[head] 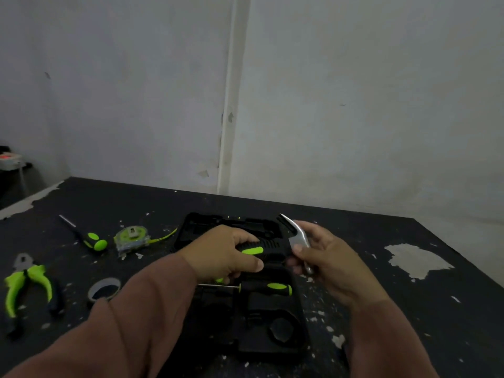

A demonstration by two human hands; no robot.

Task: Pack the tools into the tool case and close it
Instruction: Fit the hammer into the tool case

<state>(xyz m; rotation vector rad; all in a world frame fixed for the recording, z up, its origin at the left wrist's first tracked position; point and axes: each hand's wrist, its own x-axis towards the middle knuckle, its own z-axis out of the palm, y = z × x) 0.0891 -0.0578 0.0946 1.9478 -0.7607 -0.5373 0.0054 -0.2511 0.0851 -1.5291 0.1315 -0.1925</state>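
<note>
Black-and-green-handled claw hammer (268, 248) held level above the open black plastic tool case (286, 336), long axis left to right, steel head to the right. Left hand (226, 255) wrapped around the grip; right hand (327, 257) pinching the head, fingers curled.
</note>
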